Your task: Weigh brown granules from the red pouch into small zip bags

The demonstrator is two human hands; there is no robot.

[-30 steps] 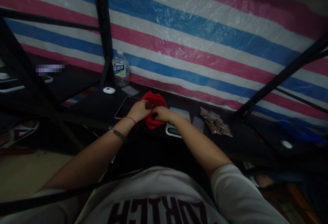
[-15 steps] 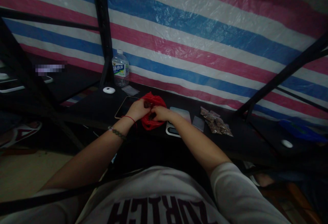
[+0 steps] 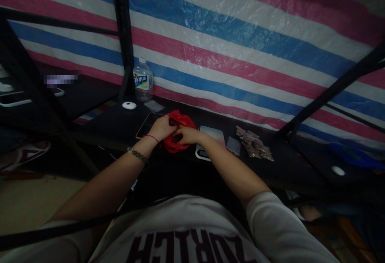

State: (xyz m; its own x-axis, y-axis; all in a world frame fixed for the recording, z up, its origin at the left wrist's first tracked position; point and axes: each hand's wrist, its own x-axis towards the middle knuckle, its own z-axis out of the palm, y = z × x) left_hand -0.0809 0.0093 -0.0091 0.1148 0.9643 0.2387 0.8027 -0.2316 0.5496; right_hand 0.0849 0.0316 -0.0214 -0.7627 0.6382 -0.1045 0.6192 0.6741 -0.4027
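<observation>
A crumpled red plastic bag [image 3: 183, 118] lies open on the black table in front of me. My left hand [image 3: 161, 128] is at its left side, fingers closed around something small and dark brown that I cannot make out. From the right, my right hand [image 3: 187, 135] reaches into the bag's mouth, its fingers bent together and their tips hidden. Just right of the bag is a white digital scale [image 3: 213, 134], partly covered by my right forearm. Under my left wrist lies a dark phone [image 3: 145, 125].
Beside the scale is a small grey flat packet [image 3: 233, 145], then several clear sachets of brown bits [image 3: 255, 144]. A plastic bottle [image 3: 143, 81], a white oval object [image 3: 129, 105] and a clear flat bag [image 3: 154, 106] stand at the back left. Black metal posts [image 3: 122, 34] flank the table.
My right hand has shifted slightly, its fingers reaching a little further left into the red bag. My left hand stays nearly in place. The whole view has moved slightly.
</observation>
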